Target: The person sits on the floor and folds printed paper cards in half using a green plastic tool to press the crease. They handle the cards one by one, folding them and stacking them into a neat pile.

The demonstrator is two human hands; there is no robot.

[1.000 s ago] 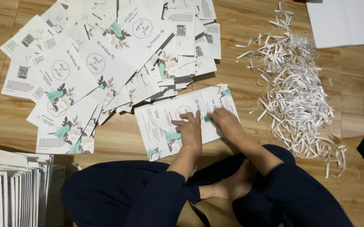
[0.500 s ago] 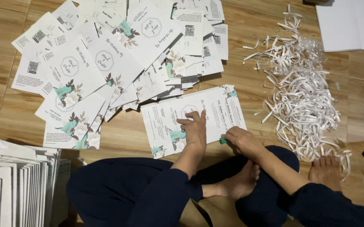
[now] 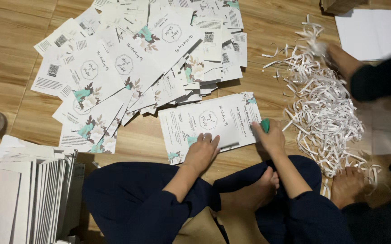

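Since the earlier frame, the right hand [image 3: 272, 135] has shifted from the lower edge of the unfolded card [image 3: 211, 124] to its right edge, and a second person's hand [image 3: 337, 56] has come into the paper strips at the upper right.

At the far left, a stack of white envelopes [image 3: 23, 190] stands on edge on the wooden floor [image 3: 5, 68]. Above and to its right, a spread of printed cards [image 3: 132, 63] with floral corners lies fanned across the floor, many overlapping.

The unfolded card lies flat just below that spread, directly in front of the seated person's crossed legs. The left hand [image 3: 202, 151] rests palm down on the card's lower edge, fingers spread flat, holding nothing. The card extends up and to both sides of this hand.

The right hand sits at the card's right edge, fingers curled around a small green object [image 3: 265, 125] that touches the card's margin. What the object is cannot be told.

A bare foot [image 3: 258, 187] shows between the two forearms.

To the right, a pile of white paper strips [image 3: 326, 108] lies near the card but apart from it. The second person's hand, blurred, grips strips at the top of the pile; their dark sleeve [image 3: 380, 74] crosses toward a white sheet [image 3: 374, 34] in the upper right corner.
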